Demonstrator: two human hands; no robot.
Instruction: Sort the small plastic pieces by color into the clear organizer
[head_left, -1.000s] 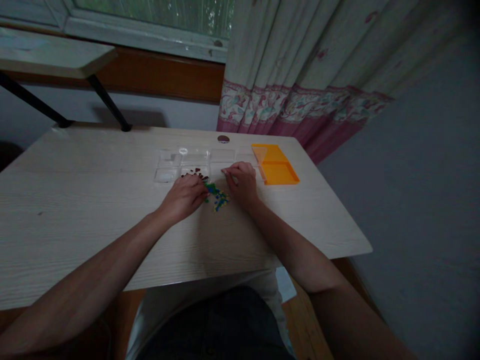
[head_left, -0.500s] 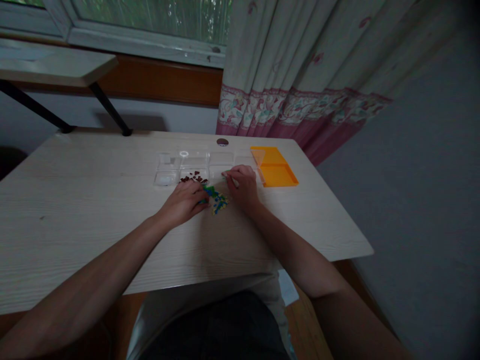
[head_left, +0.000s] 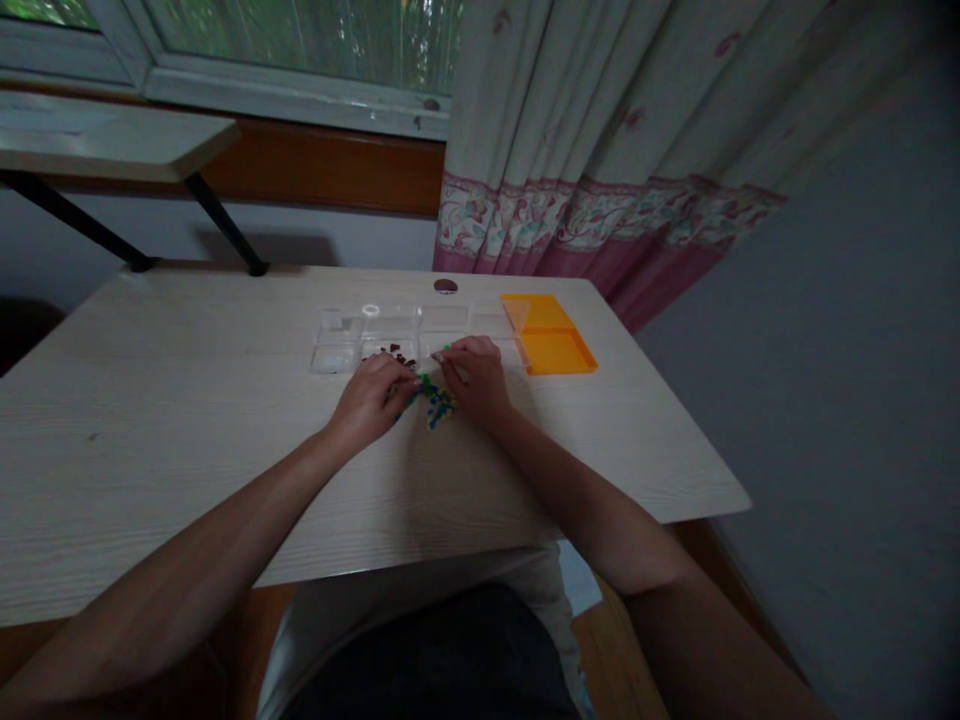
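Observation:
A small heap of mixed green, blue and yellow beads (head_left: 435, 400) lies on the pale wooden table (head_left: 187, 400). My left hand (head_left: 371, 395) rests at its left edge, fingers curled in a pinch at the beads. My right hand (head_left: 472, 375) sits at the heap's right, fingers closed on a tiny green piece near the tray. Behind both hands stands a clear compartment tray (head_left: 337, 340); one front compartment holds dark red beads (head_left: 390, 352).
An orange lid (head_left: 551, 335) lies open to the right of the clear tray. A small dark round hole (head_left: 445, 286) marks the table's far edge. A curtain hangs at the back right, a second table stands at the back left.
Both hands have drawn closer together over the bead heap. The right hand has shifted slightly left toward the tray's front edge. The camera has tilted a little.

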